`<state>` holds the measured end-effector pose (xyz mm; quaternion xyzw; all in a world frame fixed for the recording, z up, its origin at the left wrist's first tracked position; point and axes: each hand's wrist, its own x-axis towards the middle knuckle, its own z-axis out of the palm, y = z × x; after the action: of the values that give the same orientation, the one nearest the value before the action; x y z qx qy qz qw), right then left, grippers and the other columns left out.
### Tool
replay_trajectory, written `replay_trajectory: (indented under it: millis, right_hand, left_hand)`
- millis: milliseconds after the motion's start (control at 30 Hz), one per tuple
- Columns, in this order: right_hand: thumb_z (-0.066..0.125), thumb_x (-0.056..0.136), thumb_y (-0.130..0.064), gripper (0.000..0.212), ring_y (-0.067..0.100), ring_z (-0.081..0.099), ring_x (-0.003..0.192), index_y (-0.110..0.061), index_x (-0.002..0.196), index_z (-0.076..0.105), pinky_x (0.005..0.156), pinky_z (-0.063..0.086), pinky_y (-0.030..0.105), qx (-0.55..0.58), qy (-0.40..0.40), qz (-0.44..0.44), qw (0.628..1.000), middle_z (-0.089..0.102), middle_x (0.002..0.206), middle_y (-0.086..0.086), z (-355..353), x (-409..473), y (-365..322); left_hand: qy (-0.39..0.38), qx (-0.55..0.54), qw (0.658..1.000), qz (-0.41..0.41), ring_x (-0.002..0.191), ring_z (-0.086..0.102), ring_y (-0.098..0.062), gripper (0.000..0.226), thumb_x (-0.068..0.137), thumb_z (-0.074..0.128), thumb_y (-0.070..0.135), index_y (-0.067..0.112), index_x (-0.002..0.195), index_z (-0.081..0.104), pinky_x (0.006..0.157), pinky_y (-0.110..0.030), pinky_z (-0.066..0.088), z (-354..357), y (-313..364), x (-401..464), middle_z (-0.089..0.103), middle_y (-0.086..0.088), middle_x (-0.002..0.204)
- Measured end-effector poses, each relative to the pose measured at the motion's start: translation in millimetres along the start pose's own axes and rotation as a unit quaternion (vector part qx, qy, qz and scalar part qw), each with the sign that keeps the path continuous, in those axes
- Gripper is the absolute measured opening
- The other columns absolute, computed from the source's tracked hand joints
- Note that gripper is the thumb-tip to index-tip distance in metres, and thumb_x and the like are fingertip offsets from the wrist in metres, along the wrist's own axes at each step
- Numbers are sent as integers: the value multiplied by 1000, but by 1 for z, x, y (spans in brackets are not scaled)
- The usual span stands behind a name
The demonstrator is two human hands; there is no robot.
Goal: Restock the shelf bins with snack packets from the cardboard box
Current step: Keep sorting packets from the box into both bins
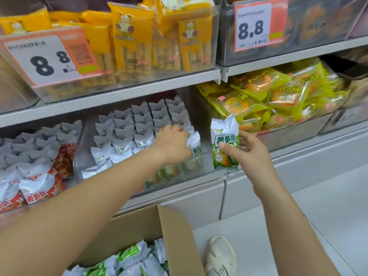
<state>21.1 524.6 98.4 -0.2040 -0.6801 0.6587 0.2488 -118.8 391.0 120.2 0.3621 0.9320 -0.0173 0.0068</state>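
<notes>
A clear shelf bin [207, 162] on the lower shelf holds several rows of upright green-and-white snack packets [123, 134]. My left hand [171, 144] reaches into the bin's front right corner and grips a packet [194, 144] standing there. My right hand [249, 150] holds another green packet [225, 140] upright in the air, just right of the bin. The open cardboard box [169, 226] sits on the floor below my arms, with several loose green packets [131, 259] inside.
A bin of red-and-white packets [35, 176] stands to the left, a bin of yellow-green packets [268, 100] to the right. The upper shelf carries yellow stick-snack packs [129, 36] and two 8.8 price tags [253, 26]. A white shoe [221, 255] rests on the pale floor beside the box.
</notes>
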Motion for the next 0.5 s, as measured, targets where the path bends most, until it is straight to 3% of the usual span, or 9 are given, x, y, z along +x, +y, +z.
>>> replay_trajectory:
  millis: [67, 100, 167, 200, 267, 333, 367, 500]
  right_hand:
    - [78, 76, -12, 48, -3, 59, 90, -22, 115, 52, 69, 49, 7, 27, 9, 1, 1000, 62, 100, -9, 8, 1, 1]
    - [78, 75, -12, 49, -2, 59, 90, -21, 114, 51, 73, 51, 11, 36, 13, -6, 999, 62, 101, -7, 11, 1, 3]
    - [79, 74, -13, 45, 2, 61, 95, -22, 110, 52, 83, 51, 19, 34, 8, -26, 999, 63, 105, -6, 16, 2, 5]
    - [79, 74, -14, 43, 2, 62, 97, -25, 107, 54, 84, 50, 19, 29, -4, -37, 999, 64, 105, -8, 18, 2, 5]
    - [79, 75, -15, 40, -2, 61, 98, -31, 104, 55, 87, 49, 18, 11, -35, -56, 998, 65, 104, -12, 22, 3, 5]
    - [78, 78, -25, 42, 1, 60, 106, -30, 113, 57, 94, 49, 27, -28, -45, -76, 996, 65, 111, -13, 27, 2, 6]
    - [76, 78, -33, 46, 3, 58, 109, -30, 120, 55, 95, 47, 30, -57, -38, -87, 994, 64, 115, -14, 29, 1, 6]
    - [61, 88, -44, 46, 10, 50, 119, -31, 131, 50, 91, 39, 27, -215, 1, -134, 967, 56, 128, -9, 26, -3, 10]
  left_hand:
    - [70, -161, 984, -4, 135, 34, -24, 55, 90, 56, 33, 19, 142, 41, 109, -34, 30, -11, 1, -1, 42, -5, 146]
    - [84, -289, 954, -2, 133, 39, -19, 53, 91, 57, 32, 20, 141, 43, 107, -32, 34, -18, 1, -4, 46, -1, 142]
    - [14, -511, 859, 21, 123, 50, -10, 52, 88, 63, 34, 24, 137, 48, 97, -22, 43, -31, 6, -12, 55, 7, 129]
    - [-28, -552, 833, 29, 115, 56, -7, 53, 85, 66, 35, 24, 134, 51, 93, -21, 47, -35, 8, -16, 59, 8, 123]
    - [-61, -555, 829, 31, 101, 64, -9, 46, 83, 72, 29, 20, 125, 57, 83, -25, 54, -36, 10, -20, 67, 1, 113]
    - [-43, -562, 826, 12, 93, 66, -15, 35, 83, 72, 20, 13, 116, 62, 79, -26, 56, -35, 8, -21, 70, -7, 106]
    - [-26, -590, 807, 1, 92, 67, -17, 32, 84, 71, 18, 10, 114, 63, 80, -27, 57, -34, 6, -21, 71, -9, 105]
    - [81, -754, 647, -80, 92, 67, -16, 33, 88, 63, 12, 2, 119, 58, 80, -26, 57, -21, -14, -17, 69, -9, 107]
